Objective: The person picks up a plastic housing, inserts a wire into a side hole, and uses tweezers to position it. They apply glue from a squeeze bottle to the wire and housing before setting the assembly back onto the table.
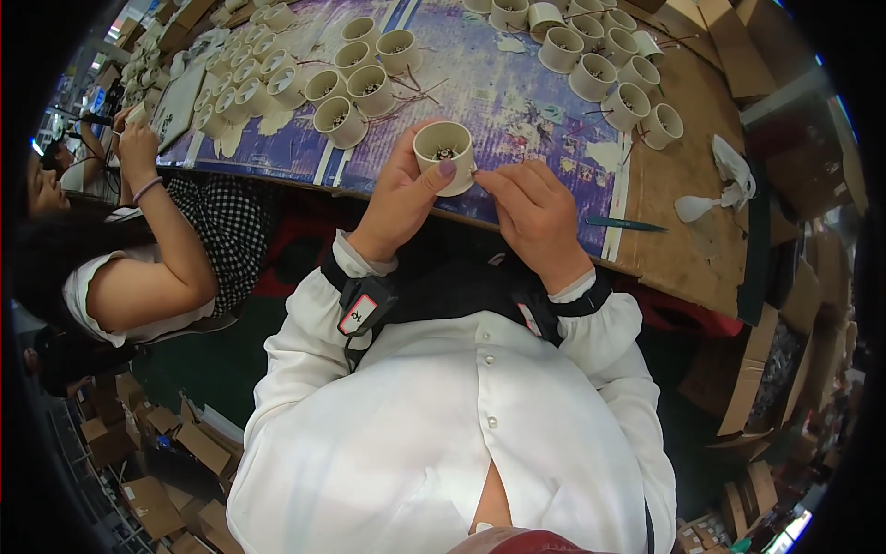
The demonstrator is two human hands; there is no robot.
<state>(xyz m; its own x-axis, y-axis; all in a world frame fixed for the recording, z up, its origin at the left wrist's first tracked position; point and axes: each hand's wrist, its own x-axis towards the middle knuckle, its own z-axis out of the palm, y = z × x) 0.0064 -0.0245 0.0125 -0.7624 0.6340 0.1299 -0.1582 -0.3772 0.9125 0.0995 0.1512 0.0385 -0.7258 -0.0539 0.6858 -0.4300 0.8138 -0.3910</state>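
While the left hand [399, 198] wraps its fingers and thumb around a small cream cup [445, 155], holding it upright just above the near edge of the worktable [683, 175], the right hand [532, 217] sits close beside it with its fingertips pinched against the cup's right side; whether they grip anything of their own is too small to tell. Something dark lies inside the cup. On the purple mat [489, 92] behind stand many more cream cups [355, 92] in loose clusters, with thin twigs between them. A teal pen [623, 223] and a white scoop [692, 208] lie to the right. At far left, another person's hand [137, 148] works at the same table.
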